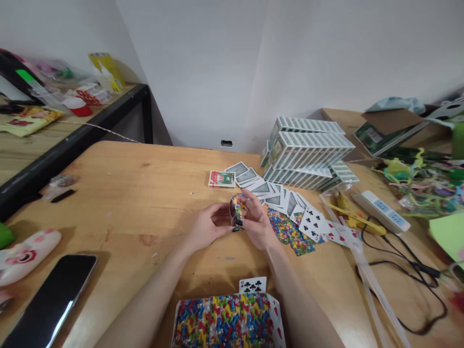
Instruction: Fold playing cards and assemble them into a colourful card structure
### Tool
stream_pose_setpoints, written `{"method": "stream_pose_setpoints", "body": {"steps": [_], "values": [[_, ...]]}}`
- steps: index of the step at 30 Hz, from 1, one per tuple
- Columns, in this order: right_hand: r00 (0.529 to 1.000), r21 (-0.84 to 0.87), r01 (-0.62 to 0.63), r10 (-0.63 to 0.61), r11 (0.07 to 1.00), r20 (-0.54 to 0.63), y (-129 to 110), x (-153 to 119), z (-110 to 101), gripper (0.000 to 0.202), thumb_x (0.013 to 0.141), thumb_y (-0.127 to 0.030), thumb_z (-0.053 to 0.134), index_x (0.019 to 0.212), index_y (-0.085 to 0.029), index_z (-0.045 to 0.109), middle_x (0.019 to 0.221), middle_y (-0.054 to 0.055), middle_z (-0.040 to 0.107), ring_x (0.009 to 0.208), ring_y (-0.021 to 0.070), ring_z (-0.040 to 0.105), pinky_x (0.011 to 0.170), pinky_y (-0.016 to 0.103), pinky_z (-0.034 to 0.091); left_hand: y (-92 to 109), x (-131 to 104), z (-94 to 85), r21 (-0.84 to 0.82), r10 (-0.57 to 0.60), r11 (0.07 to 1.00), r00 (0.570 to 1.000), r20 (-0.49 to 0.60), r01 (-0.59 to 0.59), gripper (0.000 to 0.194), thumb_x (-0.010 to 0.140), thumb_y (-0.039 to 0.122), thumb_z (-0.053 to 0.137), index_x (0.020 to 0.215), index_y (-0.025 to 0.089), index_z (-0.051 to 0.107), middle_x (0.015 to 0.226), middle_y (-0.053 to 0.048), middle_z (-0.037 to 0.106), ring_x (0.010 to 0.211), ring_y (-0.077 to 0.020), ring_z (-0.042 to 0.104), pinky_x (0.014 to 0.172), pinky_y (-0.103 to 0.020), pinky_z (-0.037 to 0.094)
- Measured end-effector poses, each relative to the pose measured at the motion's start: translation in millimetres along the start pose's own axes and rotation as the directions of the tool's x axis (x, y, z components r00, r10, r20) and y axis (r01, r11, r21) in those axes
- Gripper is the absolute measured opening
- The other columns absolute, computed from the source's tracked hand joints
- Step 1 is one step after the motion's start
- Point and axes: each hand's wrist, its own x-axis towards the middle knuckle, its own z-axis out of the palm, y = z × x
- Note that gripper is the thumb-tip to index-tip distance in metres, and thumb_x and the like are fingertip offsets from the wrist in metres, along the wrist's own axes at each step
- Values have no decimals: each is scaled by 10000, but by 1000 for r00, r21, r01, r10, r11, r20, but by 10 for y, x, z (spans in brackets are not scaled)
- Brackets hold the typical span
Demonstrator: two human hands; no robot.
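Above the middle of the table, my right hand [255, 220] has its thumb and fingers closed round a small stack of playing cards [238, 207] with multicoloured backs, held tilted. My left hand [210, 223] closes on the same cards from the left, thumb and fingertips at their edge. Its fingers partly hide the stack, so the number of cards cannot be told. Nearest the camera, between my forearms, lies a block of multicoloured cards [224, 319] in several rows. A ten of clubs [253, 285] sticks out behind it, and a heart card stands at its right side.
Grey-backed cards [268, 191] fan out beside a red-and-green card box [222, 179]. Face-up club cards [311, 224] overlap multicoloured ones [300, 241]. Striped card cartons [308, 150] stack behind. To the right are a power strip [381, 211] and a glue gun [357, 217]; a phone [54, 299] lies left.
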Motion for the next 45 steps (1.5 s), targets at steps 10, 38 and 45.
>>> {"method": "stream_pose_setpoints", "body": {"steps": [10,38,45], "values": [[996,8,-69,69,998,49,-27,4,13,598,564,-214,712,1108,-309,481,1240,25,416,701,115,500,578,247,421,-72,8,7,42,22,999,997,-80,-19,497,576,125,698,1011,150,459,1022,-100,587,904,-201,601,822,-395,484],[987,-325,-81,29,942,-161,210,20,-21,200,707,-382,604,771,-203,668,567,0,581,551,147,534,598,299,454,-148,-23,-25,584,428,782,868,-253,-215,434,686,67,554,1085,218,470,1097,-70,450,938,-177,553,809,-353,504],[968,-541,-6,-130,841,-213,204,-4,33,215,742,-364,552,633,-187,605,586,-2,548,542,126,507,552,255,420,-128,-22,-33,575,428,783,877,-219,-239,423,684,79,560,1076,208,468,1071,-67,455,876,-155,574,789,-335,514]]}}
